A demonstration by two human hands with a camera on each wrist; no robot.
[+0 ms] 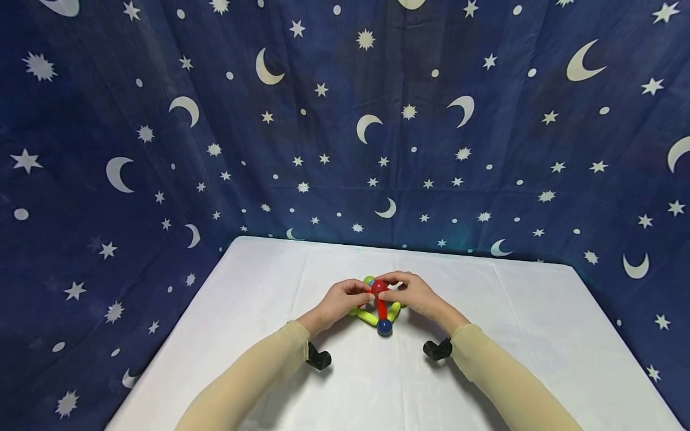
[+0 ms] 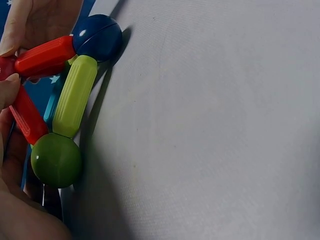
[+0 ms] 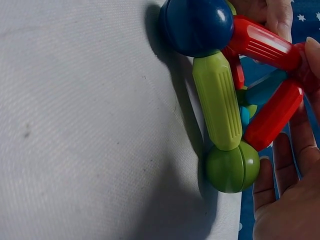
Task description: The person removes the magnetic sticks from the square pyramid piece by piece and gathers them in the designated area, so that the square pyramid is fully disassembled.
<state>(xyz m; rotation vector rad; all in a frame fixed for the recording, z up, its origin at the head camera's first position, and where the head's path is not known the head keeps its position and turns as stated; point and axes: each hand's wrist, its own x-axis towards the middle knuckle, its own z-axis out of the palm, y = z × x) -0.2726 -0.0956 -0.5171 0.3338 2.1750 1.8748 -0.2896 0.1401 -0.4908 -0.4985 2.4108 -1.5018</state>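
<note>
A pyramid-like frame of ball-and-stick building pieces stands on the table, with a red ball at its top. My left hand pinches this ball from the left. My right hand grips it from the other side, thumb in front. Red sticks slope down from the ball. A blue ball forms the near corner, and yellow-green sticks run along the base to green balls. Blue sticks show behind, partly hidden by the red ones.
A white cloth covers the table. Dark blue curtain fabric with moons and stars hangs behind and at the sides. Black wrist mounts stick out below both wrists, close above the tabletop.
</note>
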